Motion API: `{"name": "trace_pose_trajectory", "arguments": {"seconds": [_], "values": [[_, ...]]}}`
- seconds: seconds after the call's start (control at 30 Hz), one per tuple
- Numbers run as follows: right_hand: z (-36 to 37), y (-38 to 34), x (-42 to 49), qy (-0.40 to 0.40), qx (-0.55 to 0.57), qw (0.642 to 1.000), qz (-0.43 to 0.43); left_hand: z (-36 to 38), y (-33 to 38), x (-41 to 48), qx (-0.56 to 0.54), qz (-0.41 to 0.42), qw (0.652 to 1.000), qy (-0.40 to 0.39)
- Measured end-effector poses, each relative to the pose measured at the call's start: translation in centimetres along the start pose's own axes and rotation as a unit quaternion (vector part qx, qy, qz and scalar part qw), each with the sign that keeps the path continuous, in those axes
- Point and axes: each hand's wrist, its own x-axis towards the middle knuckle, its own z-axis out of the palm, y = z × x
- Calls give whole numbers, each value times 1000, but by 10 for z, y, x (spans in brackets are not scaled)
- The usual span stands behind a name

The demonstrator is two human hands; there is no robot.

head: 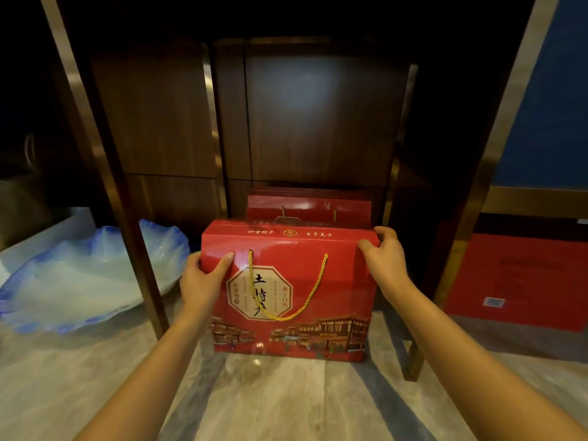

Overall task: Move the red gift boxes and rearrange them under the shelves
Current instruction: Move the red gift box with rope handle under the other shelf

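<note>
— Where's your red gift box (288, 288)?

— Upright on the floor (286, 399) under the shelf, between your hands. Your left hand (200, 278) pinches its upper left corner, thumb on the front; your right hand (383, 253) clamps the upper right corner.

— Anything behind it?

— A second red box (308, 206), just beyond.

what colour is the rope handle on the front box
Gold; the rope handle shows best in the head view.

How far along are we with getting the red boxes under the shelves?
Done: one red box already stands at the back under the shelf. In hand: the left hand and right hand grip the front box at its top corners. Left: another red box at the right, beyond the shelf leg.
</note>
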Motion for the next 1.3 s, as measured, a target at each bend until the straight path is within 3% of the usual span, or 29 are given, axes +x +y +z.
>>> {"name": "trace_pose_trajectory", "arguments": {"seconds": [1.3], "values": [[-9,6,-32,60,39,997,3,-4,-7,-25,5,7,1000,-21]]}}
